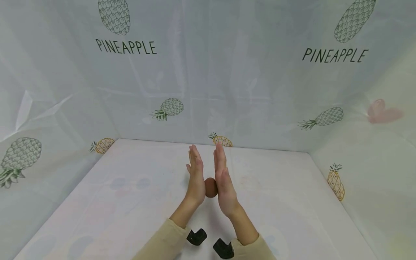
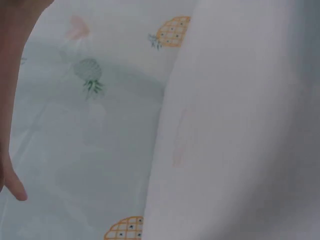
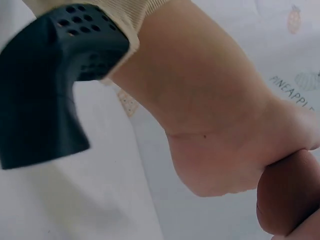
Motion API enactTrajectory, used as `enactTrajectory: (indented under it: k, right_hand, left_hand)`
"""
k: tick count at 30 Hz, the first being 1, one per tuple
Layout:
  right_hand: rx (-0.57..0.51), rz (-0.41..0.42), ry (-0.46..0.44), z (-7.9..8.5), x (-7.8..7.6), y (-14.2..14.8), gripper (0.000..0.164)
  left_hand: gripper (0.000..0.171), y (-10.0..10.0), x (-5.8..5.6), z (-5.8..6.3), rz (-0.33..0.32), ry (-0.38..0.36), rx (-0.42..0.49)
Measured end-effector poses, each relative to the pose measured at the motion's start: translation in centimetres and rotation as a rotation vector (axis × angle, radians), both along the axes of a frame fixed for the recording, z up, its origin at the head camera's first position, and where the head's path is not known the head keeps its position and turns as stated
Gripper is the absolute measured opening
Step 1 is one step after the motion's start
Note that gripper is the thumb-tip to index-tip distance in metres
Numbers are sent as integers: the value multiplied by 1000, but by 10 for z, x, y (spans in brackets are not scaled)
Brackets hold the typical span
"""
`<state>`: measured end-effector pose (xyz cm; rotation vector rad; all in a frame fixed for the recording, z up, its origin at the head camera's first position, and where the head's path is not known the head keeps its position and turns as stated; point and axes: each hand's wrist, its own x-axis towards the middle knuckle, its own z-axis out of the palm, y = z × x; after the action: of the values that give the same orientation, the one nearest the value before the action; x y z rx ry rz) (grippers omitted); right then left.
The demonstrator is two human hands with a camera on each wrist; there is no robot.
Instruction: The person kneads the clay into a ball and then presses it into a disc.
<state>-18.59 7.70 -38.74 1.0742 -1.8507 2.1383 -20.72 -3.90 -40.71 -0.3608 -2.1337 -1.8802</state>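
A smooth brown ball point(image 1: 211, 187) sits between my two flat, upright palms. My left hand point(image 1: 196, 180) presses on its left side, fingers straight and pointing away from me. On the other side my right hand point(image 1: 225, 186) rests against it, fingers extended too. Both hands are raised over the white table. Seen from the right wrist, the brown ball point(image 3: 287, 195) bulges between the palms at the lower right, partly hidden. The left wrist view shows only a strip of hand point(image 2: 7, 100) at its left edge, with one fingertip lower down.
The white table point(image 1: 136, 202) extends to all sides beneath the hands. Hanging sheets point(image 1: 227, 79) with pineapple prints enclose its back and sides. A black wrist mount point(image 1: 196, 237) sticks out at the left cuff, and another black mount point(image 1: 223, 248) at the right cuff.
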Motion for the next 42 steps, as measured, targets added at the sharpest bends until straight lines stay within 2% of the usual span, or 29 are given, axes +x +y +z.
enactTrajectory:
  k: [5,9,12,15,21,24,32,37,42]
  right_hand:
    - [-31,-27,2,1,-3,7,67]
    - [-47,-40,0,1,-5,11,65]
    - [-40,-71,1,-1,-6,11,63]
    - [-39,-116,-26,-3,-9,13,64]
    - [-83,-172,-134,-3,-12,16,65]
    - [-73,-144,-163,-5,-12,14,65]
    - [-1,33,-281,-9,-9,4,66]
    - [-14,123,-302,-6,-6,0,66]
    - [-9,144,-267,-4,-3,0,67]
  left_hand:
    - [70,11,6,-4,-154,39,6]
    - [64,14,12,-2,-263,27,63]
    - [63,16,16,1,-313,15,119]
    - [65,18,20,3,-358,40,151]
    - [70,20,27,8,-414,129,132]
    - [71,18,26,9,-410,171,133]
    - [77,5,19,12,-303,269,167]
    - [79,1,16,15,-234,228,168]
    - [83,-1,11,15,-138,173,171]
